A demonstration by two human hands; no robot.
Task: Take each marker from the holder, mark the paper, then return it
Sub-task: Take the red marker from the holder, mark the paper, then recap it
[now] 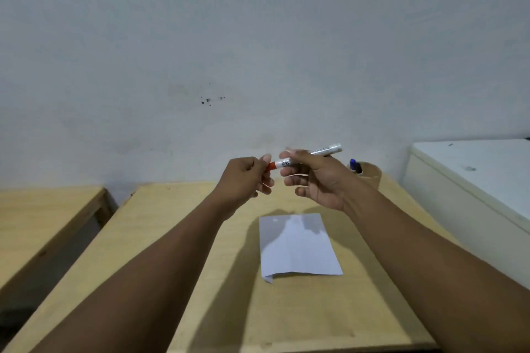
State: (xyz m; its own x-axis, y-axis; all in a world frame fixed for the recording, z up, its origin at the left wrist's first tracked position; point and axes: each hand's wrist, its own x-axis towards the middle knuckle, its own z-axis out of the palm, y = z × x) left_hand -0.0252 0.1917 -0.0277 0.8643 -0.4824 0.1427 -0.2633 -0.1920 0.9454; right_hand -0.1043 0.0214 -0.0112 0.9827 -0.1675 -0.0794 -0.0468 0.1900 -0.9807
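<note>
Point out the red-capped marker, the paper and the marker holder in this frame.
red-capped marker [321, 150]: head view, on its white barrel beyond the right hand.
paper [298, 249]: head view, middle of the sheet.
marker holder [371, 173]: head view, on its wooden side wall.

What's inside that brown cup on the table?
The brown cup holds a marker with a blue cap and a dark one beside it. The cup's wall and the right hand hide anything deeper.

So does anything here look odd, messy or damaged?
Only small things. The white sheet of paper on the light wooden table has its near left corner folded or curled, and the pale wall carries a few dark specks. The red-capped white marker, held in both hands, looks intact.
</note>
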